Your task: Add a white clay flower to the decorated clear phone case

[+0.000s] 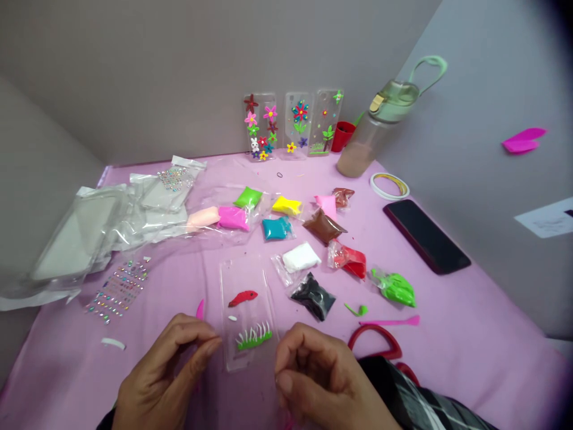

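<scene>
Well, the pink-covered bench (474,358) lies open toward its right front edge. On it, a clear phone case (247,313) sits between both hands. The left hand (163,373) pinches shut beside a pink clay petal (200,309); the right hand (317,376) curls loosely, its grip unclear.

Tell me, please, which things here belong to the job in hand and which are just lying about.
Job in hand: left hand, right hand, clear phone case bearing red clay leaf and green clay grass, pink clay sliver.

Lying about: water bottle, smartphone, rhinestone sheet, decorated phone cases.
</scene>
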Motion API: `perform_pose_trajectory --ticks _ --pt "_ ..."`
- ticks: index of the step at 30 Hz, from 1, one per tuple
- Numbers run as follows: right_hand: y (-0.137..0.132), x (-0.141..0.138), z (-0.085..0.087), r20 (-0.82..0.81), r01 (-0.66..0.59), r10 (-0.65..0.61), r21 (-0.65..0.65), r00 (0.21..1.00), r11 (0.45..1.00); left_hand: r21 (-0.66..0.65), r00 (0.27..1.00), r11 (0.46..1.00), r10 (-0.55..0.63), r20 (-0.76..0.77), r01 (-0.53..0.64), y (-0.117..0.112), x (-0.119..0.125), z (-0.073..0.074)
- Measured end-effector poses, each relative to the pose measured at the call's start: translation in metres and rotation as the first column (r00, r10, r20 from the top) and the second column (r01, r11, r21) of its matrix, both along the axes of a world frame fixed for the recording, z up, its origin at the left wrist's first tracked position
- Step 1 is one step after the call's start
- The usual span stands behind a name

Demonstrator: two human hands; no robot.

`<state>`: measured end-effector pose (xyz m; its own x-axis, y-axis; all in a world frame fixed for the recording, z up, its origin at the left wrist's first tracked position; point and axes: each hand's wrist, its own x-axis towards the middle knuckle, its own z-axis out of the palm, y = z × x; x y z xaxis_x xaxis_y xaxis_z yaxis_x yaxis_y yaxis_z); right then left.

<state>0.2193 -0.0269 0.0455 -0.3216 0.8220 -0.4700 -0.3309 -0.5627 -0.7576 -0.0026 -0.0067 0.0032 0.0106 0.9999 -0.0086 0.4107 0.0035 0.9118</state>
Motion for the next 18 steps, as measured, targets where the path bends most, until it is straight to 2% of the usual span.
perform_pose_trajectory --ticks 3,8,14,18 --pt "-0.0005 -0.0005 0.0008 -0.002 -0.001 0.001 -0.014 1.0 1.0 0.007 1.0 1.0 -0.026 -0.01 0.026 -0.0013 0.001 -0.0028" --pt "-0.0011 0.0004 0.0017 0.002 -0.003 0.003 -0.018 1.0 1.0 -0.089 0.99 0.99 0.12 0.077 -0.113 -0.0065 0.0008 -0.0091" --pt "0.0005 0.0003 0.0003 -0.015 -0.001 0.001 -0.006 1.0 1.0 -0.003 0.994 0.997 -0.076 -0.073 0.076 -0.0013 -0.0071 -0.0042" --pt "-0.0003 0.0003 0.0003 -0.008 -0.004 0.004 0.005 1.0 1.0 0.068 0.992 0.994 -0.074 -0.1 0.081 0.0008 -0.007 -0.003"
